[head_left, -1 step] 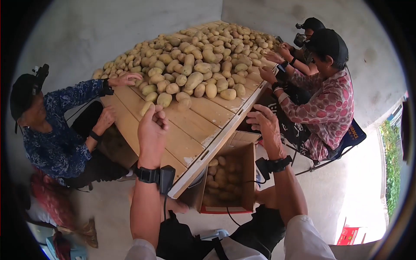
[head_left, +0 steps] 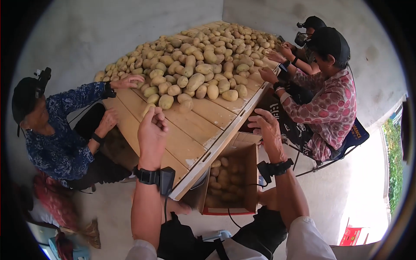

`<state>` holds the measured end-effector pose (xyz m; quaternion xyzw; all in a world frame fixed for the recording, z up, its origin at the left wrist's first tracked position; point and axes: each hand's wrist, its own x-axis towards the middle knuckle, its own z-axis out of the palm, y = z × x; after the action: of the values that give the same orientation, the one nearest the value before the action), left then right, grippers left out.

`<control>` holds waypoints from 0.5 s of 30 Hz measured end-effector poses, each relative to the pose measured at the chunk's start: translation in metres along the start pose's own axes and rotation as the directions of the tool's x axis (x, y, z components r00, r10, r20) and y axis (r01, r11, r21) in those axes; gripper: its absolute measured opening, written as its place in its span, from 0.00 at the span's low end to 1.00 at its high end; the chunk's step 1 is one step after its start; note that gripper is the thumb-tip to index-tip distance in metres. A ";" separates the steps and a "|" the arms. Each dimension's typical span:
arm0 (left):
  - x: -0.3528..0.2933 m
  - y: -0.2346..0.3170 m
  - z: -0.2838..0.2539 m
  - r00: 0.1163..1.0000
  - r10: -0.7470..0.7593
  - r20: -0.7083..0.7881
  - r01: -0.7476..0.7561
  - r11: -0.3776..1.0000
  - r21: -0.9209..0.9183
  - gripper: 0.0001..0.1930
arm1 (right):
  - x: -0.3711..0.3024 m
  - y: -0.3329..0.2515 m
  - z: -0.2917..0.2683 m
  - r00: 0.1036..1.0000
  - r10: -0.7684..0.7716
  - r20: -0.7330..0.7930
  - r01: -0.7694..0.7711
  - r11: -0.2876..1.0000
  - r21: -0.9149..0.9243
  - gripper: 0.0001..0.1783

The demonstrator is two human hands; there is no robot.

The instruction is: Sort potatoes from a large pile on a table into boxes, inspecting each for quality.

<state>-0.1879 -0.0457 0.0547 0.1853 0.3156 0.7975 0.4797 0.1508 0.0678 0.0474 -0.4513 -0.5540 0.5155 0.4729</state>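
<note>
Holds the left hand (head_left: 154,128) raised above the near left part of the wooden tabletop (head_left: 182,138), with fingers curled inward. Right at the tips, in partial view, a pale yellowish potato (head_left: 147,110); cannot tell whether pinched there or lying just behind. Holds the right hand (head_left: 268,130) just past the long right edge of the tabletop, near the upper end of an open cardboard box (head_left: 251,186), with fingers loosely bent, spread apart and with a hold on nothing visible. Wears a black wristband (head_left: 149,176) with a small device on the left wrist, a similar one on the right.

Across the far part of the tabletop, a broad heap of yellowish-brown potatoes (head_left: 195,70), with a front edge just beyond the left hand. Below the tabletop edge, inside the box, more potatoes (head_left: 223,177), partly in shadow.

On the left, seated, a co-worker in a blue patterned shirt (head_left: 65,125), with one outstretched hand at the edge of the heap. On the right, a co-worker in a pinkish patterned shirt (head_left: 323,108) on a folding chair (head_left: 357,136); just beyond, another in a dark cap (head_left: 313,21), partly hidden. At lower left, a reddish sack (head_left: 54,203).
</note>
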 end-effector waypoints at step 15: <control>0.037 -0.055 0.035 0.943 -0.327 -0.053 0.331 0.918 0.221 0.11 | 0.038 0.016 0.049 0.998 0.002 0.068 0.006 0.993 -0.114 0.21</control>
<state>-0.1489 0.0173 0.0426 0.1769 0.4348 0.6656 0.5802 0.0969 0.0990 0.0324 -0.4593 -0.5987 0.4978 0.4277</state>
